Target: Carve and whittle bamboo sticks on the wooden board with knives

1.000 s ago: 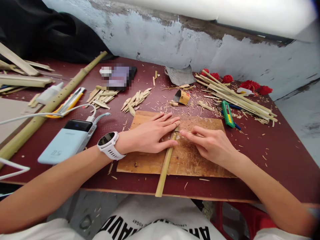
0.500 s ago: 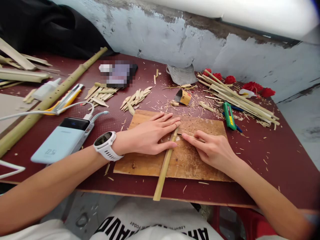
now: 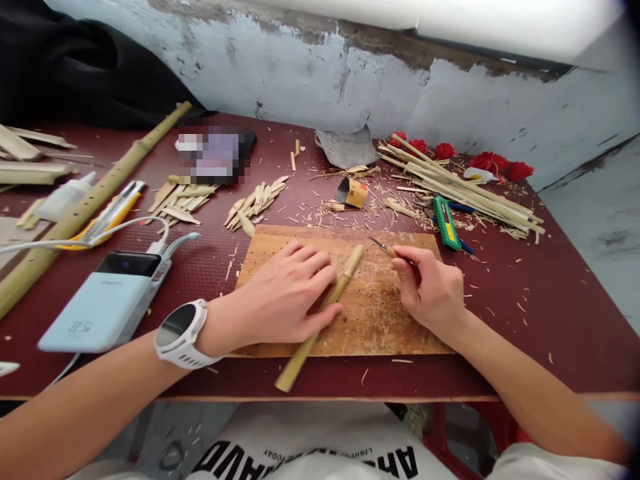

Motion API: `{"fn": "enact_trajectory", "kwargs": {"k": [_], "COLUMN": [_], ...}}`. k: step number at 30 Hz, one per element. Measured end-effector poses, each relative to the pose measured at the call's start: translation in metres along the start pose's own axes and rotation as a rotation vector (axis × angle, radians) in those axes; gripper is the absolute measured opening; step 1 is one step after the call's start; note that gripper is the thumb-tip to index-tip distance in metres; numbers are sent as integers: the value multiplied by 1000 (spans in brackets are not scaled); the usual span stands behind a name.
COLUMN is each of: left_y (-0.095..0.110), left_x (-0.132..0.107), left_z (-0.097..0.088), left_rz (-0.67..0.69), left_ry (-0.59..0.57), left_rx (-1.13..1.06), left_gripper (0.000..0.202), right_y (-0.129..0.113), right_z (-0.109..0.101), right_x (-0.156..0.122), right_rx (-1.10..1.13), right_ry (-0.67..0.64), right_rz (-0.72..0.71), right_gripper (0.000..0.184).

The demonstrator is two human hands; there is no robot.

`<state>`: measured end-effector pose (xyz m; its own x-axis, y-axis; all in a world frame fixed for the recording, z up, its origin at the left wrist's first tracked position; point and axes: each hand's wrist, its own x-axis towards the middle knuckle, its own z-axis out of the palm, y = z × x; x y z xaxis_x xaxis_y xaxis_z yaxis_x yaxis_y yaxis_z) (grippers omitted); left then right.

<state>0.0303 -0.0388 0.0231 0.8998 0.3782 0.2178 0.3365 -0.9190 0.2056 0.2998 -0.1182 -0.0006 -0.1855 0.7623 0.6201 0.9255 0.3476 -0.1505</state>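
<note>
A split bamboo strip lies slantwise over a worn wooden board, its near end sticking out past the board's front edge. My left hand, with curled fingers and the thumb along the near side, closes on the strip's middle. To the right, above the board, my right hand pinches a small carving knife by its wooden handle. The thin dark blade points up and left, apart from the strip. Part of the handle is hidden in the fingers.
Behind the board lie cut bamboo pieces, a curl of sandpaper and shavings. A green utility knife and long bamboo sticks are at right. At left are a power bank, a yellow cutter and a holed bamboo pole.
My right hand has lifted the knife off the strip and moved it right. My left fingers, flat before, are now curled, and the strip's near end has swung left.
</note>
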Motion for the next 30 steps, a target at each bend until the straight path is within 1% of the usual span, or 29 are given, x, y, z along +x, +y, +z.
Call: {"fn": "enact_trajectory", "kwargs": {"k": [2, 3, 6, 10, 14, 17, 20, 24, 25, 28, 30], "left_y": [2, 2, -1, -9, -17, -23, -27, -26, -25, -21, -20], "left_x": [-1, -2, -2, -2, -1, -1, 0, 1, 2, 1, 0], "left_z": [2, 3, 5, 5, 6, 10, 13, 14, 13, 13, 14], "left_rz": [-1, 1, 18, 59, 67, 65, 74, 63, 53, 28, 22], "left_ry": [-21, -25, -12, 7, 24, 14, 6, 36, 46, 50, 51], "left_rx": [-69, -92, -73, 47, 82, 68, 49, -32, -54, -93, -106], "left_gripper": [25, 23, 26, 28, 44, 50, 49, 37, 40, 70, 82], "right_y": [0, 0, -1, -2, -1, 1, 2, 4, 3, -2, -6], "right_z": [-1, -2, -5, -7, -8, -8, -8, -8, -8, -9, -10], "right_x": [0, 1, 3, 7, 9, 11, 10, 5, 4, 1, 1], "right_rx": [4, 13, 44, 3, -47, -13, 33, 60, 63, 56, 61], "right_ry": [22, 22, -29, -143, -216, -270, -305, -348, -360, -379, -399], "right_rz": [21, 18, -46, -126, -227, -310, -336, -339, -338, -333, -331], "right_gripper": [21, 23, 28, 22, 25, 26, 24, 30, 32, 34, 36]}}
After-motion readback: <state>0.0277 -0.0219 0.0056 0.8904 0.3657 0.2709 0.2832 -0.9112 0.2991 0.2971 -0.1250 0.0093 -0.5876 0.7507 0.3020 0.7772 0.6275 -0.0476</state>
